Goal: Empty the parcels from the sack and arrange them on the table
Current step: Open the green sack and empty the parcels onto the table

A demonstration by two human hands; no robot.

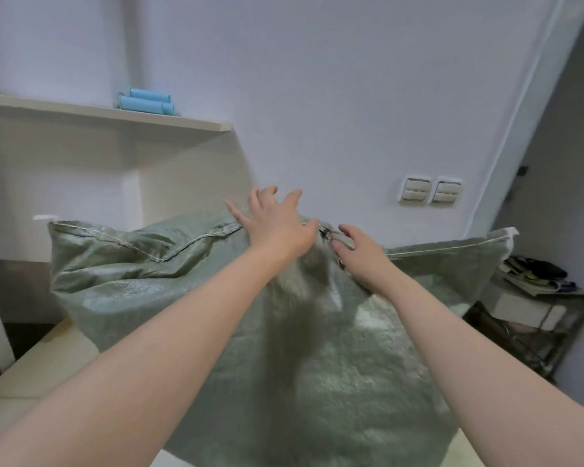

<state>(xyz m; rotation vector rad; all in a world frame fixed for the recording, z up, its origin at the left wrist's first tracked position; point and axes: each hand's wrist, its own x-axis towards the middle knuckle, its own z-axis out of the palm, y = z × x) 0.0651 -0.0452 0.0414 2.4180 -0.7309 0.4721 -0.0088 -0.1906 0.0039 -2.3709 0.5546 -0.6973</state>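
Note:
A large grey-green woven sack [189, 298] lies bulging on the pale table [48, 372], its stitched far edge running across the view. My left hand [277, 224] hovers over the middle of that far edge with fingers spread apart. My right hand [358, 254] is beside it, fingers curled onto the bunched fabric at the sack's far edge. No parcels show; the sack hides whatever is inside.
A white shelf [115, 112] on the left wall carries blue rolls [149, 101]. Two wall switches [430, 192] sit on the far wall. At the right stands a wire rack [533, 318] with a white box and clutter on top.

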